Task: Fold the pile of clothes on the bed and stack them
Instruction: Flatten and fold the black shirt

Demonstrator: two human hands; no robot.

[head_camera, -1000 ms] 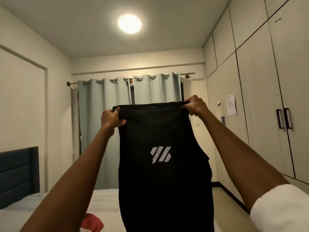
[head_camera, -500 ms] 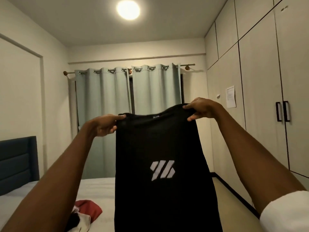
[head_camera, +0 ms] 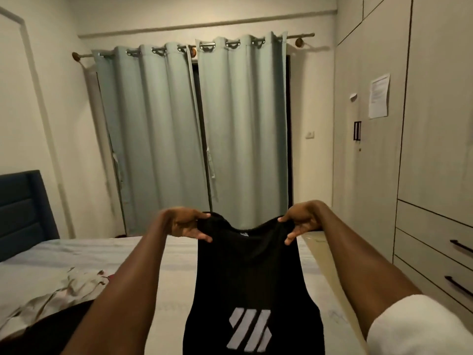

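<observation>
Hands: left hand [head_camera: 186, 224], right hand [head_camera: 300, 222] fingers pinch black shirt [head_camera: 249, 280] | bed [head_camera: 174, 254] below | clothes pile [head_camera: 76, 283] left

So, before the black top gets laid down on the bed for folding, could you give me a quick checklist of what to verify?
1. Left hand grips one shoulder of the black top: ok.
2. Right hand grips the other shoulder: ok.
3. Top hangs flat, grey logo facing the camera: ok.
4. Bare bed sheet beyond the top to lay it on: ok.
5. Pile of clothes lies off to the left: ok.
6. Hem untwisted: cannot tell, it is out of frame.
</observation>
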